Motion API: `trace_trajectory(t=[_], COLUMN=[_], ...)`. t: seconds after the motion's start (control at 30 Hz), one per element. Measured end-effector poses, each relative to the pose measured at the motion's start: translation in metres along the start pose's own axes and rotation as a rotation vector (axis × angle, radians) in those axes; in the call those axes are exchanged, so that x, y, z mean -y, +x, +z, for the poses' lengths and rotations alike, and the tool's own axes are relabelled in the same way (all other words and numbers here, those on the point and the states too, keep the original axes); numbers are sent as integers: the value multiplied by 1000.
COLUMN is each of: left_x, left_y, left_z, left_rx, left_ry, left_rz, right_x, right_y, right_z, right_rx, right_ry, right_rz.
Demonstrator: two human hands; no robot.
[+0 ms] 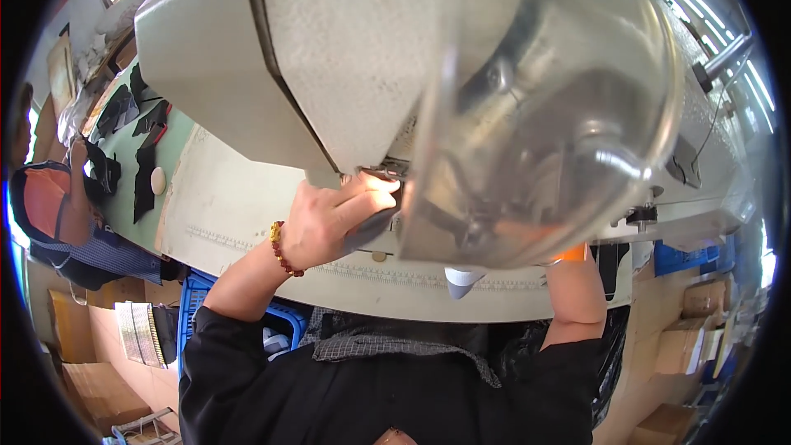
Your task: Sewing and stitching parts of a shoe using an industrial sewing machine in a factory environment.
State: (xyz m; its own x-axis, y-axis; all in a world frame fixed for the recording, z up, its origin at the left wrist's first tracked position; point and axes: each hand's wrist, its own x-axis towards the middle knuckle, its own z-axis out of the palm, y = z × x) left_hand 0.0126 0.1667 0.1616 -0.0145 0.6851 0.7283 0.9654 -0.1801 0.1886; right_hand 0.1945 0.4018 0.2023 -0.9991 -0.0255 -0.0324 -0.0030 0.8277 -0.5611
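Fingers of the left hand pressed together on a curved grey piece just beneath them; left to right: black pieces on the desk, well left of the fingers; beaded bracelet at the wrist, just left of them; pale machine head directly above them; clear cover just right of them, blurring the right hand behind it, whose grip cannot be told

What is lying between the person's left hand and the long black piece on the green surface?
The head view shows pale tabletop nearest the left hand, then green surface and a small beige oval object beside the long black piece.
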Motion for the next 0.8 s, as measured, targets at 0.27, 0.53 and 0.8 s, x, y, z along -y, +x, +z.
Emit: trace_trajectory(t=[0.27,0.53,0.8], left_x=[-1,-7,-7], left_y=[-2,-12,-9], left_z=[10,16,9], left_rx=[-130,-203,-134], left_ry=[-122,-349,-196], left_rz=[-172,-280,-111], right_x=[58,20,12], right_y=[-9,-5,-5], right_z=[72,57,56], right_rx=[-717,-785,-811], right_ry=[-809,-658,-704], right_rz=[-293,-505,-648])
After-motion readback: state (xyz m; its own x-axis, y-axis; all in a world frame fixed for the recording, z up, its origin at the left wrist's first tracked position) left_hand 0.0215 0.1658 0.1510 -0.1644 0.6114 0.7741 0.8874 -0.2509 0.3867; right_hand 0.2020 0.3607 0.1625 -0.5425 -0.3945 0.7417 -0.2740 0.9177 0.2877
